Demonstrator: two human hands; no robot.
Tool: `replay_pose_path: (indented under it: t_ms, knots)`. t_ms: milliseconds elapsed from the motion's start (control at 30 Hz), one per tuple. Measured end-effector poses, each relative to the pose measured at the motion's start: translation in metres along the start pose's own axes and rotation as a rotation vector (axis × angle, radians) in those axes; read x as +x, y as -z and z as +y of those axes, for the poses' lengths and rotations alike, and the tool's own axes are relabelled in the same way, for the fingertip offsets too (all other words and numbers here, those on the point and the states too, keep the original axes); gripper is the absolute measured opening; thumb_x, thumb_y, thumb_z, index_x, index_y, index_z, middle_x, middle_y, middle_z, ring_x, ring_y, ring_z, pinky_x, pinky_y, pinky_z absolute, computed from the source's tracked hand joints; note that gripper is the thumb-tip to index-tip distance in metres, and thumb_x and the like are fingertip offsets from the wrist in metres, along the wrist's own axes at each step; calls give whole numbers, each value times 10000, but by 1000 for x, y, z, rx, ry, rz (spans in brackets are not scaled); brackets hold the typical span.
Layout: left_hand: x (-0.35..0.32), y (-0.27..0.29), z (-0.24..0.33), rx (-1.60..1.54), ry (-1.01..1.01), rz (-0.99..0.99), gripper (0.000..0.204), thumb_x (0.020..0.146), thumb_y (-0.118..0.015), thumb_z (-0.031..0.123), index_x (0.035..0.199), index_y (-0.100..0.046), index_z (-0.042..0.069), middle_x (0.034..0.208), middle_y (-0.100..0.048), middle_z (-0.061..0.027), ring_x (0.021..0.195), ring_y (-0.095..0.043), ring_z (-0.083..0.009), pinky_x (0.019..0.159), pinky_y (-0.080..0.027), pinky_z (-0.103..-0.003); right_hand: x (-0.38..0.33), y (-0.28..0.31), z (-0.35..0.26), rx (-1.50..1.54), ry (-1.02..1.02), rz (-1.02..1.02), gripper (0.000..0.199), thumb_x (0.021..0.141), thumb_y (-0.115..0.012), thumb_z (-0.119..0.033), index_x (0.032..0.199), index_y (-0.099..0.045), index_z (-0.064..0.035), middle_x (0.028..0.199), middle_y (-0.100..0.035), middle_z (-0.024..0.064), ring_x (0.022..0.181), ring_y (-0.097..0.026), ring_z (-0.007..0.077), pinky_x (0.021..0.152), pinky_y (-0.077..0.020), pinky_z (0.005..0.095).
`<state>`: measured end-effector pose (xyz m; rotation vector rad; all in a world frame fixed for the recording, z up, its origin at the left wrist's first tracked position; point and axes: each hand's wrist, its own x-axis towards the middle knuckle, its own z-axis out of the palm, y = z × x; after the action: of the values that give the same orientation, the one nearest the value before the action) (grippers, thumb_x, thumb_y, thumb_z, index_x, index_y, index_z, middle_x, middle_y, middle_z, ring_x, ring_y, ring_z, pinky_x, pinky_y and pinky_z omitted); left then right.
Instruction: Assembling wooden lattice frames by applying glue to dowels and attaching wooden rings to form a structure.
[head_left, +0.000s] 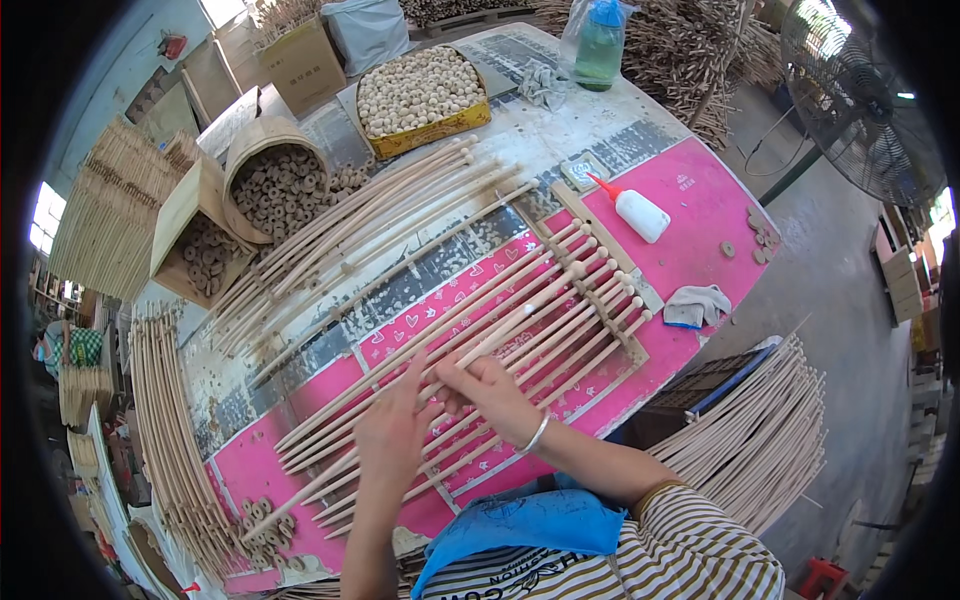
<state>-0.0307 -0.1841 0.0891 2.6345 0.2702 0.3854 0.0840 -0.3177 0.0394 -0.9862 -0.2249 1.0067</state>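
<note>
Above the pink table cover [690,200], my left hand [390,430] closes around a wooden stick [302,497], its index finger stretched along it. The stick slants from the near left up toward the rack. My right hand [495,397], with a bangle at the wrist, grips the same stick farther up, fingers bent in a pinch. Beneath and beside both hands lie several similar sticks [480,290] with round knobs at their far ends. A notched wooden rack [637,352] holds those ends apart. My fingers hide part of the held stick.
A white glue bottle [642,215] with a red tip and a grey glove [697,305] lie on the right. Farther back stand a box of wooden balls [430,128] and a bucket of wooden rings [262,137]. Stick bundles [170,420] flank the table; a fan [860,100] stands right.
</note>
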Motion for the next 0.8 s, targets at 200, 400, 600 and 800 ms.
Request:
replay_pose_path:
  t_ms: [200, 400, 600, 800]
  knots:
    - [-14, 7, -10, -295, 232, -38, 726, 949, -700, 68, 1606, -399, 139, 898, -705, -103, 751, -677, -213, 713, -547, -339, 0, 12, -18, -103, 58, -50, 314, 1050, -641, -296, 1244, -688, -54, 946, -688, -15, 769, -611, 42, 657, -512, 213]
    - [-19, 11, -3, -383, 332, -95, 690, 951, -654, -7, 1592, -425, 107, 807, -628, -79, 697, -578, -156, 701, -498, -273, -3, 14, 9, -41, -17, -139, 357, 993, -720, -176, 1321, -660, -49, 971, -681, -6, 804, -613, 62, 727, -538, 236]
    - [-42, 28, -19, -431, 372, -91, 617, 963, -643, -17, 1552, -480, 69, 813, -630, -64, 724, -548, -112, 729, -484, -253, -1, 50, -22, -85, 126, 34, 331, 997, -715, -207, 1262, -704, -11, 959, -711, 19, 797, -634, 64, 732, -553, 242]
    - [-52, 35, -26, -502, 491, -125, 537, 959, -638, -45, 1485, -553, 23, 891, -684, -53, 821, -591, -98, 791, -502, -249, -5, 69, -42, -163, 169, 88, 367, 993, -720, -214, 1299, -674, -18, 952, -681, 4, 789, -615, 63, 704, -532, 236]
